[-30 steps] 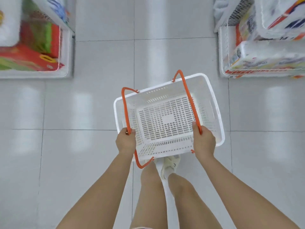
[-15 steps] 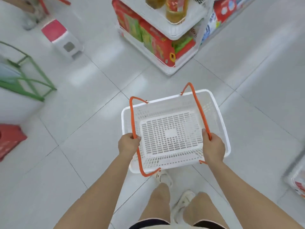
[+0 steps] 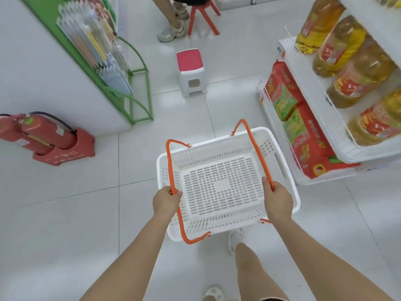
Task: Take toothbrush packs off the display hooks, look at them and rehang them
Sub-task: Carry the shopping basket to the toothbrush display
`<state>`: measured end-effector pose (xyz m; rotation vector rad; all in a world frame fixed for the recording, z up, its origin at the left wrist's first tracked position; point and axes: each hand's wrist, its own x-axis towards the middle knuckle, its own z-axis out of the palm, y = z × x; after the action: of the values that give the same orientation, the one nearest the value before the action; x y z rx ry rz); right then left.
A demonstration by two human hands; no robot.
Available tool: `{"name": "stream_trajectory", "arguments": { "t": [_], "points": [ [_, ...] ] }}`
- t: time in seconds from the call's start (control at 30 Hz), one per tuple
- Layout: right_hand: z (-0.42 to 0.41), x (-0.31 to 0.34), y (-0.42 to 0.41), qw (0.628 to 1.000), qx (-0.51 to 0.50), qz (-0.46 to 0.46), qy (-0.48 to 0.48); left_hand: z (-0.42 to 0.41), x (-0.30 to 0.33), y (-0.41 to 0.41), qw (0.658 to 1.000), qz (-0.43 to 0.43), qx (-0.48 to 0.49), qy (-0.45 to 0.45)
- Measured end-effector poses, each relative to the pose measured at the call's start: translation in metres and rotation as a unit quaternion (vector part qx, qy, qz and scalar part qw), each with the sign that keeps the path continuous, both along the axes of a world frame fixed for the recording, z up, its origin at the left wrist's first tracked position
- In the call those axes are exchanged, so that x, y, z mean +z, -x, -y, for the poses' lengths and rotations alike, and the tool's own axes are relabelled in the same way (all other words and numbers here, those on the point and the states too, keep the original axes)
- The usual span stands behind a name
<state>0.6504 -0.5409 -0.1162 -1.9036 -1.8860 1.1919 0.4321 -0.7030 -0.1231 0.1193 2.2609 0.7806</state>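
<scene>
- The left hand (image 3: 166, 202) is curled round the left orange handle (image 3: 173, 187) of a white plastic basket (image 3: 282, 170); the grip sits near the handle's middle.
- The right hand (image 3: 276, 202) grips the right orange handle (image 3: 257, 151) in the same way, thumb on the inner side; both handles are spread apart, and the basket is carried level in front of the body above the white tiled floor (image 3: 65, 235).
- The basket holds nothing; its slotted bottom shows whole.
- Toothbrush packs cannot be made out for certain; a green rack (image 3: 138, 98) at the upper left carries fanned rows of thin hanging packs (image 3: 91, 40) (too blurred to tell what they are), well apart from both hands.
- At the right stands a white shelf unit (image 3: 303, 68); bottles of yellow oil (image 3: 351, 68) fill its upper tier; red and green bags (image 3: 297, 127) lie on the lower one.
- A red fire extinguisher (image 3: 41, 135) stands in its red holder at the left.
- A small stool with a pink top (image 3: 189, 61) stands ahead; beyond it another person's legs (image 3: 171, 22) rest beside a red stool (image 3: 201, 16).
</scene>
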Motion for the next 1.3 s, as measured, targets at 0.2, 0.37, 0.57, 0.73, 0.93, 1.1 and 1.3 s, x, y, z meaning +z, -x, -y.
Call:
{"name": "stream_trajectory", "arguments": {
  "t": [0.2, 0.37, 0.57, 0.73, 0.93, 1.1, 1.3],
  "points": [
    [-0.095, 0.015, 0.162, 0.992, 0.126, -0.008, -0.002, -0.048, 0.007, 0.121, 0.994, -0.01, 0.112, 0.014],
    [-0.135, 0.008, 0.304, 0.974, 0.226, -0.005, -0.002, -0.062, 0.003, 0.222, 0.981, -0.001, 0.193, 0.013],
    [-0.144, -0.013, 0.468, 0.931, 0.359, 0.041, 0.044, -0.058, -0.014, 0.333, 0.962, 0.079, 0.261, 0.01],
    [-0.149, -0.041, 0.587, 0.848, 0.512, 0.125, 0.055, -0.051, -0.032, 0.399, 0.929, 0.126, 0.348, -0.001],
    [-0.154, -0.091, 0.706, 0.702, 0.676, 0.217, 0.057, -0.059, -0.065, 0.442, 0.881, 0.137, 0.452, 0.031],
    [-0.151, -0.138, 0.794, 0.592, 0.755, 0.272, 0.071, -0.074, -0.107, 0.472, 0.825, 0.141, 0.546, 0.045],
    [-0.14, -0.212, 0.85, 0.494, 0.806, 0.323, 0.033, -0.071, -0.18, 0.484, 0.774, 0.155, 0.611, 0.063]
  ]
}}
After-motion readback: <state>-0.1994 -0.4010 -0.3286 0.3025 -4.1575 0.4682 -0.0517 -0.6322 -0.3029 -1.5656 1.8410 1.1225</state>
